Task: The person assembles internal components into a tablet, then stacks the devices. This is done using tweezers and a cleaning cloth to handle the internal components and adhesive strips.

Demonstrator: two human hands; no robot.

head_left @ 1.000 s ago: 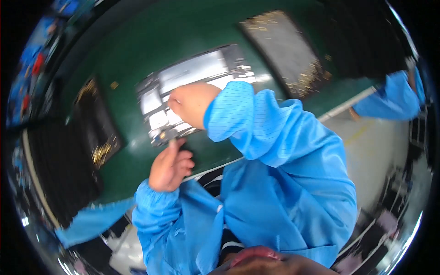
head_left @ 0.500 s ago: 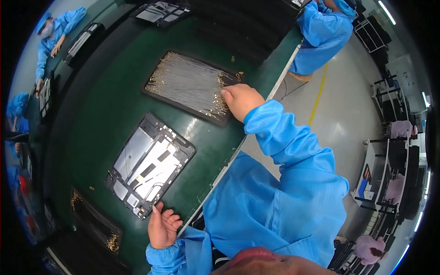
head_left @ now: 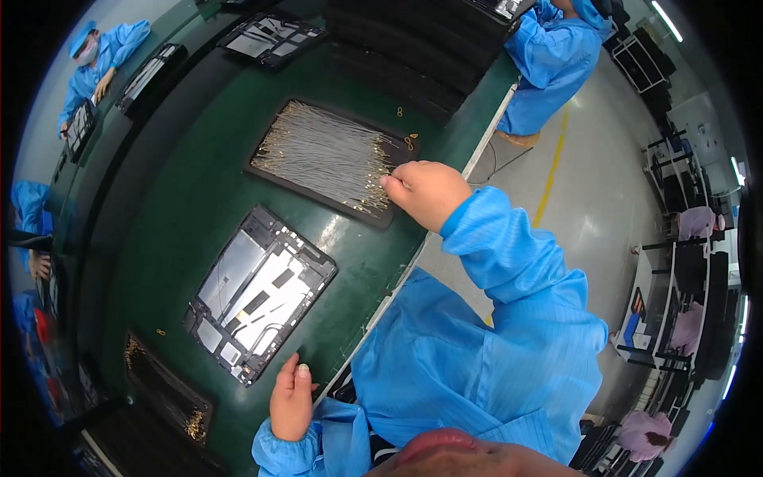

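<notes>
On your right, you see a yellow line (head_left: 550,179) on the grey floor (head_left: 596,215) and, beyond it, a rack (head_left: 669,364). At far left, a co-worker (head_left: 111,52) wears blue.

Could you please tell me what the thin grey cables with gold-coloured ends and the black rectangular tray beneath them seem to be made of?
The thin grey cables: probably plastic-coated wire, from their even grey sheen; the gold-coloured ends glint like metal. The black rectangular tray: matte, barely reflective, perhaps foam or plastic.
</notes>
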